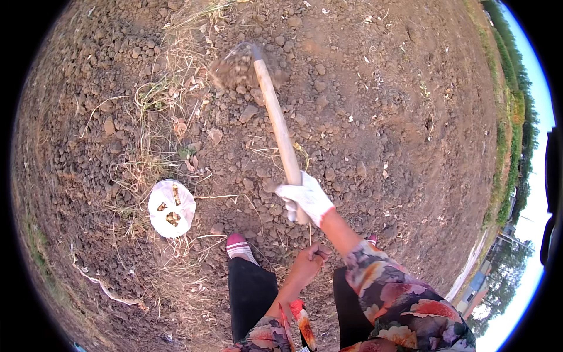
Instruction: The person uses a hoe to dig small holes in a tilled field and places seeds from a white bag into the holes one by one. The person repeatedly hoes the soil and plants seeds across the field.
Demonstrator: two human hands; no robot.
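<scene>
My right hand, in a white knit glove with a red cuff edge, grips the lower end of the wooden handle of a hoe. The handle slants away up and to the left. Its metal head is at the soil, where loose earth looks blurred. My left hand is bare and loosely curled, below and apart from the handle; whether it holds anything cannot be told. To the left, a white plastic bag on the ground has several peanut-like pods inside.
Cloddy brown soil spreads all around. Dry stalks and grass lie on the left. My foot in a pink and white sock or shoe stands right of the bag. Green plants and buildings line the far right.
</scene>
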